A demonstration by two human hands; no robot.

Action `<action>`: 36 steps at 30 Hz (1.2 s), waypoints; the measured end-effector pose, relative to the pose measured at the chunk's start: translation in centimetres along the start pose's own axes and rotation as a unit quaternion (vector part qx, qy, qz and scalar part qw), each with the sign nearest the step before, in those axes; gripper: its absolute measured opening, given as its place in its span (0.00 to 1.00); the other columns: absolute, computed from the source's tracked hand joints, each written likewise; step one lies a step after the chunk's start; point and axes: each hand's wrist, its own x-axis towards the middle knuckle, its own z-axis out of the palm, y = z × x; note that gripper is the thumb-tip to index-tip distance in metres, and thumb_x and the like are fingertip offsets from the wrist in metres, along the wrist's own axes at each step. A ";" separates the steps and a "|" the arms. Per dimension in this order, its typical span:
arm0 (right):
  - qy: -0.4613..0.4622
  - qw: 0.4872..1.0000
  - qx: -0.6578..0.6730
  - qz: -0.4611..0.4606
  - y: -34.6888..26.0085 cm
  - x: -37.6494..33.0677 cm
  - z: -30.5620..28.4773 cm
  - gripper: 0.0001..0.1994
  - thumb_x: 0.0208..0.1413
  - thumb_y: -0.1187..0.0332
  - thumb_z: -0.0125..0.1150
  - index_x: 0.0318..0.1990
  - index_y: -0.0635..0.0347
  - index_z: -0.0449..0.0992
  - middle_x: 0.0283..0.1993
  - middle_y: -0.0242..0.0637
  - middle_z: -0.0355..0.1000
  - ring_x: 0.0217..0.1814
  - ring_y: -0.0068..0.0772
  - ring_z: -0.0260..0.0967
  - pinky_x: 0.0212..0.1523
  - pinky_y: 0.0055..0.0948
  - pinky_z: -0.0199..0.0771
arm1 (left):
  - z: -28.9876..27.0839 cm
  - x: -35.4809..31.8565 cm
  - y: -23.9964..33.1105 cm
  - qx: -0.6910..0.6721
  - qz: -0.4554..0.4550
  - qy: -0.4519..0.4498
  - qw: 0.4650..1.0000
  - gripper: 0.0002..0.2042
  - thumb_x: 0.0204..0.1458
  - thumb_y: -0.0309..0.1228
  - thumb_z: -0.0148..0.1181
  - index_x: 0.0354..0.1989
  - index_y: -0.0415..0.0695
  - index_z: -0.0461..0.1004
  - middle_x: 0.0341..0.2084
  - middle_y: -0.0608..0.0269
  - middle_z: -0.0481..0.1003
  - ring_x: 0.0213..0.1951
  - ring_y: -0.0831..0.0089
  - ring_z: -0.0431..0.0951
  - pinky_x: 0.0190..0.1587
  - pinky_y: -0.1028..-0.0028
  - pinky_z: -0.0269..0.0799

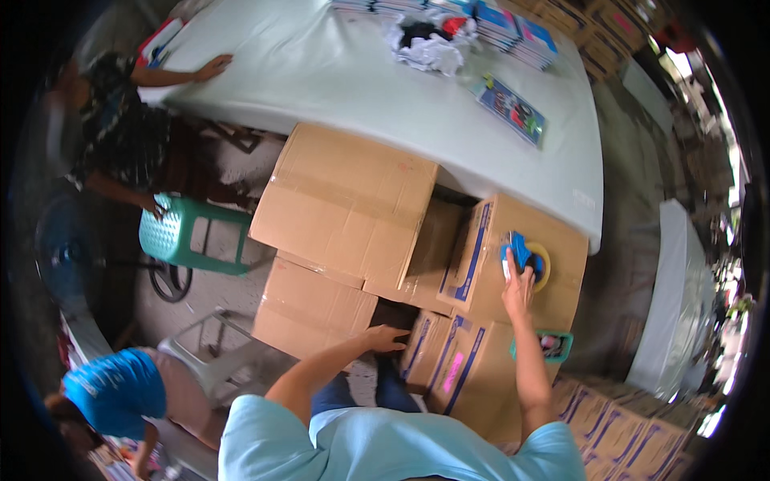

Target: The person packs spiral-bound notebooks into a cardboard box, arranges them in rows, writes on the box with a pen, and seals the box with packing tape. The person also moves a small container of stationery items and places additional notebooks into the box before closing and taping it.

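Observation:
My right hand (518, 289) holds a blue tape dispenser (521, 252) with a yellowish roll of tape (542, 268). The dispenser is over the top of a closed brown carton (556, 240) with a blue printed stripe. At the near corner between boxes, my left hand (388, 338) reaches with its fingers stretched toward a smaller carton (425, 345); whether it touches that carton I cannot tell. Left of it lies another carton (313, 309), and beyond that a large taped carton (345, 196).
A table with a pale cover (321, 72) bears stacked books (513, 36), a crumpled bag (433, 52) and a wrapped pack (511, 108). A green stool (192, 224), a grey chair (212, 353) and two people are at left. A green basket (561, 346) and stacked cartons (626, 425) are at right.

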 end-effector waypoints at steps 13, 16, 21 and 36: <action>-0.003 0.959 0.282 -0.016 3.8 -1.1 -2.9 0.42 0.45 0.81 0.58 0.68 0.48 0.45 0.57 0.50 0.62 0.53 0.47 0.65 0.52 0.41 0.65 | 4.9 -27.9 -12.7 -0.319 -0.504 0.407 0.692 0.27 0.48 0.43 0.58 0.54 0.39 0.67 0.41 0.52 0.76 0.43 0.63 0.76 0.44 0.68 0.71; 0.010 0.771 0.637 0.019 1.6 -5.0 -5.0 0.40 0.45 0.80 0.55 0.68 0.53 0.48 0.61 0.41 0.61 0.52 0.28 0.67 0.53 0.25 0.66 | 6.1 -27.1 -12.6 -0.251 -0.388 0.428 0.776 0.27 0.50 0.41 0.58 0.56 0.40 0.66 0.41 0.53 0.75 0.40 0.66 0.76 0.42 0.71 0.71; -0.138 0.469 0.859 0.149 1.6 -17.4 -8.0 0.36 0.44 0.73 0.52 0.66 0.59 0.51 0.58 0.40 0.64 0.56 0.29 0.65 0.56 0.24 0.64 | 10.2 -18.9 -7.1 -0.235 -0.251 0.375 0.861 0.25 0.53 0.38 0.56 0.57 0.38 0.64 0.44 0.53 0.75 0.43 0.68 0.76 0.45 0.74 0.70; -0.058 0.991 0.107 0.054 7.4 -39.0 -3.2 0.49 0.41 0.72 0.64 0.69 0.37 0.40 0.40 0.54 0.63 0.40 0.57 0.65 0.37 0.54 0.65 | 29.5 -31.5 -5.5 -0.299 -0.373 0.450 0.754 0.25 0.50 0.40 0.59 0.56 0.42 0.67 0.40 0.57 0.76 0.41 0.70 0.76 0.43 0.73 0.70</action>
